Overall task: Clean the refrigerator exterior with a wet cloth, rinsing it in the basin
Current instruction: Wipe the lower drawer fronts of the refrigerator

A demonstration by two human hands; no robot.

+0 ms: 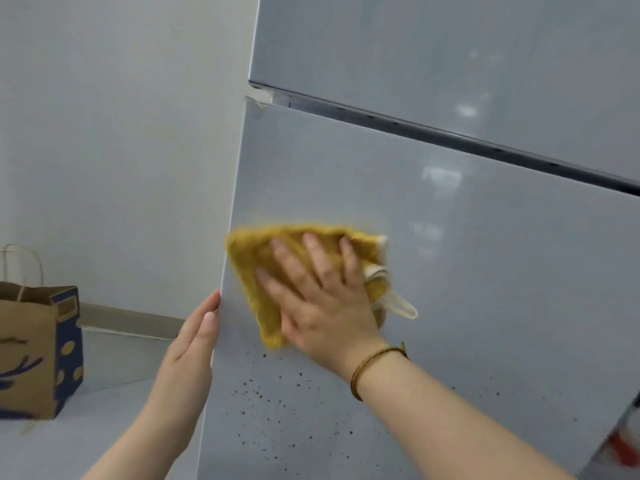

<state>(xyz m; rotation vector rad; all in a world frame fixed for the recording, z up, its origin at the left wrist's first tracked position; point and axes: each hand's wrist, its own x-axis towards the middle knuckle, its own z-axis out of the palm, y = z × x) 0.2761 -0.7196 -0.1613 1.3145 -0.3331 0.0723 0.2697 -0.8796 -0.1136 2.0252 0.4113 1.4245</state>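
Observation:
The grey refrigerator (467, 271) fills the right of the view, with a dark gap between its upper and lower doors. My right hand (318, 299) presses a yellow cloth (252, 258) flat against the lower door, fingers spread over it. A white loop hangs from the cloth's right side. My left hand (194, 341) holds the lower door's left edge, with the fingers wrapped behind it. Several small brown specks (263, 403) dot the door below the cloth. No basin is in view.
A brown and blue paper bag (38, 351) with handles stands on the floor at the left, near the white wall (121, 150). A red and white object (628, 441) shows at the lower right edge, blurred.

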